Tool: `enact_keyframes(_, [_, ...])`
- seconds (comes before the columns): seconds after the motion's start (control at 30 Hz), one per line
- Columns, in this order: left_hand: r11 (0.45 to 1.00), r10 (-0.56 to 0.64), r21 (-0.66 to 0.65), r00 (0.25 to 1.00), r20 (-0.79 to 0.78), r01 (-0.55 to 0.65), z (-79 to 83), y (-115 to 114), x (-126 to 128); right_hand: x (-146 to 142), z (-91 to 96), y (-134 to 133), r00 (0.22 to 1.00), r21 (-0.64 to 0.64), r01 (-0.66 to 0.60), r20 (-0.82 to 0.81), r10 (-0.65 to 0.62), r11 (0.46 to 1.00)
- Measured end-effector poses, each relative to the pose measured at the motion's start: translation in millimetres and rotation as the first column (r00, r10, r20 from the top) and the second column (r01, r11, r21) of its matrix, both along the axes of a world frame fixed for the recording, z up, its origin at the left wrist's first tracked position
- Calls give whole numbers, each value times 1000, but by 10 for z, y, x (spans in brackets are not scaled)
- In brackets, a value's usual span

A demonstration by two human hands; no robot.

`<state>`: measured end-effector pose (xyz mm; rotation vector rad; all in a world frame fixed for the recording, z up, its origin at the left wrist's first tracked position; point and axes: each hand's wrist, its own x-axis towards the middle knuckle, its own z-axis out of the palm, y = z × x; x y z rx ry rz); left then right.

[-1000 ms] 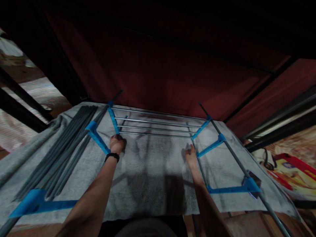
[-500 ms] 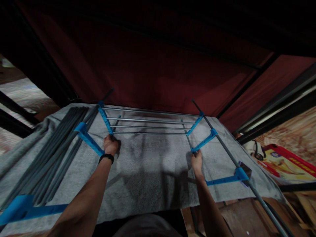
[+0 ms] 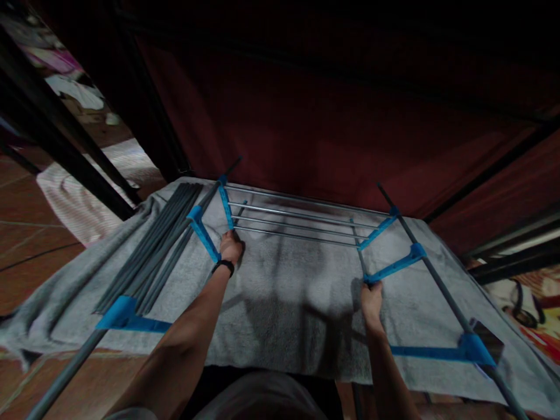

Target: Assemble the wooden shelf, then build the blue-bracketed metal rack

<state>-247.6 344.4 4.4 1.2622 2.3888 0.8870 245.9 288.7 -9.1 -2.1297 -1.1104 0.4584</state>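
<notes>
A partly assembled rack of grey metal tubes and blue plastic brackets lies over a grey cloth. My left hand, with a black band at the wrist, is closed around the inner left tube, just below a blue bracket. On the other side, my right hand grips the inner right tube beside another blue bracket. Several thin silver crossbars span between the far brackets. Lower brackets, left and right, sit on the outer tubes. My forearms cover parts of these lower brackets.
Several loose grey tubes lie bundled on the cloth at left. A dark phone-like object rests by the right lower bracket. Dark red fabric hangs behind, with dark frame posts at the sides.
The view has turned left, so the rack and both hands appear farther right. Both hands keep their hold on the inner tubes. More floor shows at left.
</notes>
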Motion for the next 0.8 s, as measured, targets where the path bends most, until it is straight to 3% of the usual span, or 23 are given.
enact_keyframes(0.43, [999, -27, 37, 1000, 9, 26, -15, -9, -66, -78, 6, 106, 999, 96, 46, -5, -46, 994])
enact_keyframes(0.8, [999, -40, 25, 999, -11, 41, -13, -52, -29, -68, -49, 149, 999, 92, 41, -15, -39, 995])
